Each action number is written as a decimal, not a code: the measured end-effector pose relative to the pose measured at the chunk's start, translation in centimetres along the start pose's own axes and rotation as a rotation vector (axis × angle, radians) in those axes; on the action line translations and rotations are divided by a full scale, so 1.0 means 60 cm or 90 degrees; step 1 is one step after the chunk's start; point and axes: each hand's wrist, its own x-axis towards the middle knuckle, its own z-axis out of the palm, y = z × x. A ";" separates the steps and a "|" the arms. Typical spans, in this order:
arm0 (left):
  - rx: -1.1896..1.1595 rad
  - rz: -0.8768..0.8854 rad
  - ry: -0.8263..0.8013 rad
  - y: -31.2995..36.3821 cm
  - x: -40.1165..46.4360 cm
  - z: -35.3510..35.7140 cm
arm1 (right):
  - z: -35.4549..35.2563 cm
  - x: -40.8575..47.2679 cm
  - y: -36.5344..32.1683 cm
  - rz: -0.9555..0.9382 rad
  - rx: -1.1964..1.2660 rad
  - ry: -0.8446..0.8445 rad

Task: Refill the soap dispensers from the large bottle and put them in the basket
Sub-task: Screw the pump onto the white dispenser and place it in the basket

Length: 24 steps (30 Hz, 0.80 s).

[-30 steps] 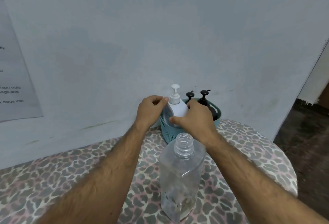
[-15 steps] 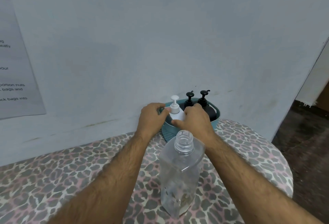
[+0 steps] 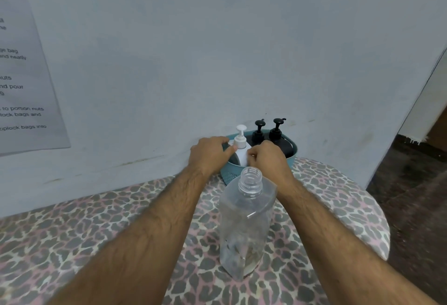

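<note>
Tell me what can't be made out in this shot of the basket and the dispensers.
All head view:
- White dispenser: lower body hidden by both hands and the basket wall.
- Two black dispensers: fill levels unreadable, bodies opaque.
- Left hand, right hand: fingertips hidden.
- Wall sheet: cut off by the left edge.

Single view, head-worn wide-angle camera. Faces forward and down over a patterned table (image 3: 72, 244) toward a pale wall (image 3: 217, 50). Forearms enter from the bottom edge; clear bottle (image 3: 244, 227) close, lower centre; basket (image 3: 291, 157) farther, mid-frame. No second view.
</note>
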 end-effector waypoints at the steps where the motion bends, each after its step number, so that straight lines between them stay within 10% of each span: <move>1: 0.011 0.005 -0.021 0.001 -0.003 -0.004 | 0.000 0.000 0.002 -0.006 0.009 -0.006; 12: -0.032 0.040 0.017 -0.035 -0.119 -0.084 | -0.091 -0.039 -0.019 0.030 0.289 0.056; 24: 0.029 -0.003 0.055 -0.118 -0.329 -0.218 | -0.179 -0.137 -0.220 -0.151 0.262 -0.039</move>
